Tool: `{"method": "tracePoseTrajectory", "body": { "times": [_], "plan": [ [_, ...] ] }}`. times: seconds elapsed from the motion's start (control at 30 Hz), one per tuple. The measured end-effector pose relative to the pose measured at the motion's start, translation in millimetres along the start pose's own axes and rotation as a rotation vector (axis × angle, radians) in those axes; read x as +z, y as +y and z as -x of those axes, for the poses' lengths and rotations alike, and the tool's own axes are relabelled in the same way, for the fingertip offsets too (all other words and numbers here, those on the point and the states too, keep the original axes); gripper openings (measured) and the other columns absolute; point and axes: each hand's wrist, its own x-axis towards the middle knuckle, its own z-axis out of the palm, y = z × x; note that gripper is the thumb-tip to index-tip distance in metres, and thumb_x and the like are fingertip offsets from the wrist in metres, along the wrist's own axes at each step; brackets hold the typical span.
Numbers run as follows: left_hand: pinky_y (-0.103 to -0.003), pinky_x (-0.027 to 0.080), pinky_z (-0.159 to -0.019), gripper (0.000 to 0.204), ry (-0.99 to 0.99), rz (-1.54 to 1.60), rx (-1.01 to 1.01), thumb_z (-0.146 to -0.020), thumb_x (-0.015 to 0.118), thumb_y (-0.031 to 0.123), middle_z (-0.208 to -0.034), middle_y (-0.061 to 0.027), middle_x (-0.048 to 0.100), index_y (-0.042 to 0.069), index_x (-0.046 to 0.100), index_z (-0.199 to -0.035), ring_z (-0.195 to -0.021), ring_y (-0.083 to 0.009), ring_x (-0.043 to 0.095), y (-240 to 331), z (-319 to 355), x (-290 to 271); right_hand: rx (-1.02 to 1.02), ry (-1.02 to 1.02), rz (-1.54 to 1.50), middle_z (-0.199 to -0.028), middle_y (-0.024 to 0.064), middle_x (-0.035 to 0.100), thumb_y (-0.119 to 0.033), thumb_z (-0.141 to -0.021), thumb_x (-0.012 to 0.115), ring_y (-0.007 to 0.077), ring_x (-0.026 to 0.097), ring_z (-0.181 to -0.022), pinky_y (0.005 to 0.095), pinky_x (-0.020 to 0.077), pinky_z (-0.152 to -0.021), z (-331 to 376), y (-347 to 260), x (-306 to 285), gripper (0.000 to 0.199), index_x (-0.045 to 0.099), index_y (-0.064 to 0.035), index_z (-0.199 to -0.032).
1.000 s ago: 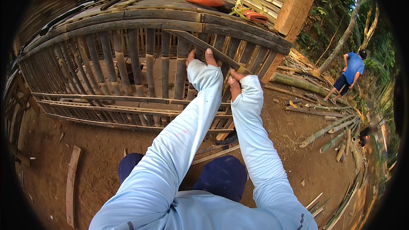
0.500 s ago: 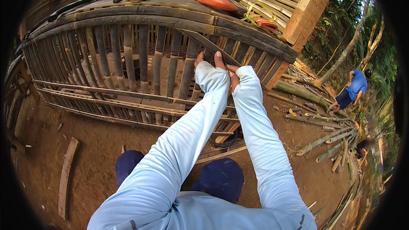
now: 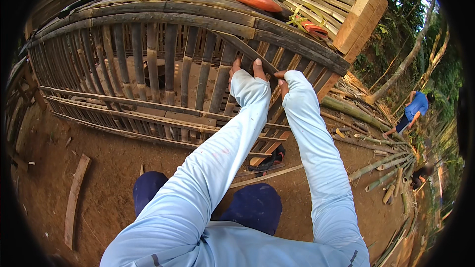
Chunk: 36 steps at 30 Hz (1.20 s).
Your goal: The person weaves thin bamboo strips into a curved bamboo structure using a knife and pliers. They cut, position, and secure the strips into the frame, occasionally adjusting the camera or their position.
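Note:
A long fence panel of upright bamboo slats (image 3: 163, 64) stands in front of me, with a thick horizontal top rail (image 3: 148, 20). A slanted bamboo strip (image 3: 237, 44) crosses the slats near the top. My left hand (image 3: 246, 66) grips this strip, fingers curled over it. My right hand (image 3: 282, 81) sits just to its right, closed on the lower end of the same strip. Both arms wear pale blue sleeves that cover most of the hands.
An orange tool (image 3: 257, 1) and a red-handled tool with yellow cord (image 3: 311, 27) lie on stacked bamboo behind the fence. A person in a blue shirt (image 3: 415, 106) bends over at right. Bamboo poles (image 3: 376, 165) litter the dirt; a plank (image 3: 74, 200) lies at left.
My view has shifted closer and slightly left along the fence. Both hands stayed on the slanted strip, sliding a little lower along it.

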Motion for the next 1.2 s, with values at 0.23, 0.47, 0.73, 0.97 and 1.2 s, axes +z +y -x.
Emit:
{"method": "tracePoseTrajectory", "body": {
  "times": [0.23, 0.47, 0.73, 0.97, 1.2],
  "plan": [
    [-0.043, 0.045, -0.094, 0.06, -0.011, -0.003, -0.03, -0.09, 0.064, 0.039, -0.124, -0.0233, 0.054, -0.004, 0.049, -0.129, -0.111, -0.0376, 0.055, 1, -2, -4, 0.034, -0.058, 0.487, -0.076, 0.0129, 0.059, -0.008, -0.092, 0.06, 0.0219, 0.054, -0.062, 0.0321, 0.0437, -0.061, 8, -22, -5, 0.016, 0.068, -0.0057, -0.105],
    [-0.043, 0.044, -0.096, 0.058, -0.005, 0.004, -0.012, -0.089, 0.065, 0.039, -0.124, -0.0229, 0.054, -0.002, 0.051, -0.128, -0.111, -0.0378, 0.055, 2, 0, 0, -0.716, 0.003, 0.818, -0.078, 0.0137, 0.063, -0.012, -0.087, 0.06, 0.0294, 0.064, -0.072, 0.0388, 0.0507, -0.063, 24, 29, -43, 0.024, 0.063, -0.0086, -0.11],
    [-0.043, 0.044, -0.096, 0.059, -0.01, -0.006, -0.033, -0.089, 0.066, 0.038, -0.125, -0.0229, 0.054, -0.002, 0.05, -0.128, -0.113, -0.0383, 0.054, 1, -1, 1, -0.851, 0.221, 0.692, -0.08, 0.0143, 0.063, -0.002, -0.084, 0.062, 0.0296, 0.063, -0.07, 0.0357, 0.0496, -0.061, 25, 34, -34, 0.019, 0.069, -0.008, -0.101],
    [-0.045, 0.043, -0.095, 0.061, 0.086, 0.04, -0.022, -0.084, 0.068, 0.042, -0.12, -0.0223, 0.059, 0.002, 0.052, -0.128, -0.109, -0.0385, 0.056, -9, -4, 7, -0.776, 0.19, 0.281, -0.082, 0.0124, 0.064, -0.005, -0.085, 0.068, 0.0232, 0.064, -0.073, 0.0307, 0.049, -0.069, 34, 6, -9, 0.01, 0.07, -0.0048, -0.095],
    [-0.046, 0.046, -0.09, 0.064, 0.092, 0.123, -0.205, -0.079, 0.074, 0.044, -0.113, -0.0235, 0.062, 0.003, 0.054, -0.124, -0.104, -0.0381, 0.058, 6, 6, 6, -0.468, 0.071, 0.136, -0.085, 0.0136, 0.067, -0.009, -0.085, 0.067, 0.0222, 0.065, -0.076, 0.0302, 0.0495, -0.073, 8, 19, -3, 0.012, 0.071, -0.0044, -0.096]
  ]
}}
